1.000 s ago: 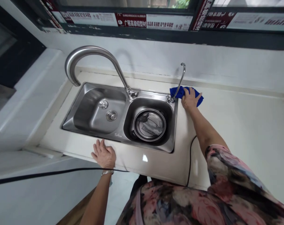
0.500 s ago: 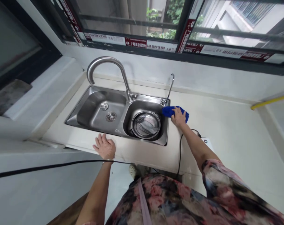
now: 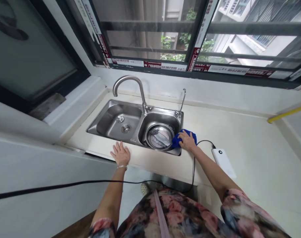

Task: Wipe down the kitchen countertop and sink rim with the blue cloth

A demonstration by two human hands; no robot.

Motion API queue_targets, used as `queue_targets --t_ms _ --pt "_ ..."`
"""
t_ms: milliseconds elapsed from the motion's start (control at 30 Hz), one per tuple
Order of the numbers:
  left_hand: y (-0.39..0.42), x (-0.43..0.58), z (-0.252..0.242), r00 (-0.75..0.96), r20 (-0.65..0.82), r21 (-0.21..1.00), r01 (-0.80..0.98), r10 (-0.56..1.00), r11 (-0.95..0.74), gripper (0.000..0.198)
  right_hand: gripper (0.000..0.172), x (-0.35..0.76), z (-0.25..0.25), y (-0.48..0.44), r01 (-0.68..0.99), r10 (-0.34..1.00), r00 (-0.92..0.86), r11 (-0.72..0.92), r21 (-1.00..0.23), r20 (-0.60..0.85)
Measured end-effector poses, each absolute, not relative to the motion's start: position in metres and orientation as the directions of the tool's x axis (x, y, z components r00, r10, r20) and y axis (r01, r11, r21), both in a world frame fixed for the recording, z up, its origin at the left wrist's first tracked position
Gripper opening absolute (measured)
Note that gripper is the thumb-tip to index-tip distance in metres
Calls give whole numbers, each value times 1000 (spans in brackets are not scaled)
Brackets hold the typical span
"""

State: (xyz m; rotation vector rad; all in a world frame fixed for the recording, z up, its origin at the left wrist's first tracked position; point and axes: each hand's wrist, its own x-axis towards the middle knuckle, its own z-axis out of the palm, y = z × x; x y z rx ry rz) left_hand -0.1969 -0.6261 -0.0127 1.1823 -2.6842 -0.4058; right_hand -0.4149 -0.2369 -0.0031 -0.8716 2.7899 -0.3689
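Note:
A blue cloth (image 3: 176, 140) lies bunched under my right hand (image 3: 186, 141), over the right rim of the double-bowl steel sink (image 3: 140, 132). My fingers are bent over the cloth and press it against the rim and counter. My left hand (image 3: 121, 154) rests flat on the counter's front edge, fingers spread, with nothing in it. In the right bowl sits a round steel colander (image 3: 169, 129) with a clear crumpled bag and a dark mesh-like piece inside; the cloth hides part of its right side.
A curved faucet (image 3: 142, 89) and a thin small tap (image 3: 183, 100) rise behind the sink. A white power bank (image 3: 223, 162) lies on the right counter, with a black cable (image 3: 91, 181) running across in front of me. A yellow pipe (image 3: 289, 113) is at the far right.
My right hand has drawn the blue cloth along the sink's right rim toward me, from beside the small tap. My left hand stays on the counter edge. The view has shifted.

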Motion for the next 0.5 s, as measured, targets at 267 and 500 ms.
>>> queue_targets --t_ms 267,500 --pt "-624 -193 -15 -664 114 279 -693 -739 665 61 29 -434 -19 -204 -410 -438 -899 828 -381 16" --pt "-624 -192 -10 -662 119 251 -701 -740 667 60 38 -495 -19 -183 -124 -130 -991 945 -302 -1"
